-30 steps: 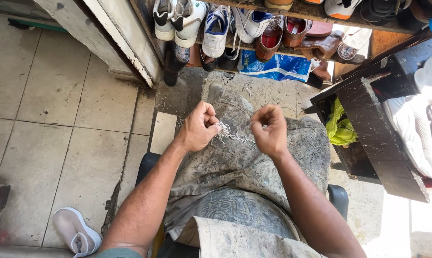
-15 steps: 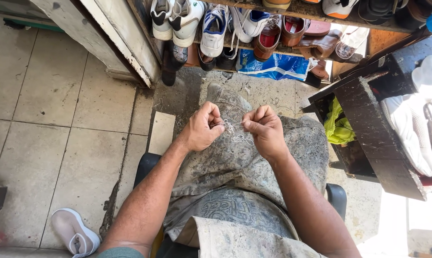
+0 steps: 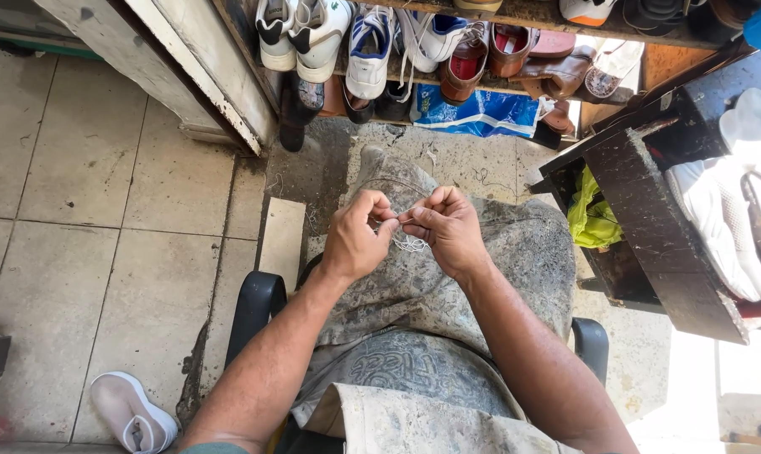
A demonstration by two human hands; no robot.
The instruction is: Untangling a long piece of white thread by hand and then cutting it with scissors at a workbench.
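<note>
I sit with a stained grey cloth (image 3: 515, 252) spread over my lap. Above it, my left hand (image 3: 357, 237) and my right hand (image 3: 448, 227) meet fingertip to fingertip. Both pinch a thin white thread (image 3: 407, 242), which hangs in a small tangled bunch just below the fingers. A loop of the thread arcs up over my left hand. Whether a needle is held I cannot tell.
A shelf (image 3: 565, 15) at the top holds several shoes, with a blue plastic bag (image 3: 477, 113) beneath. A dark wooden bench (image 3: 650, 219) with a white shoe (image 3: 725, 210) stands at right. A white sneaker (image 3: 132, 414) lies on the tiled floor at lower left. The black chair arm (image 3: 254, 311) frames my lap.
My hands have come together. A second ago they were apart with the thread stretched between them; now the fingertips touch over the bunched thread.
</note>
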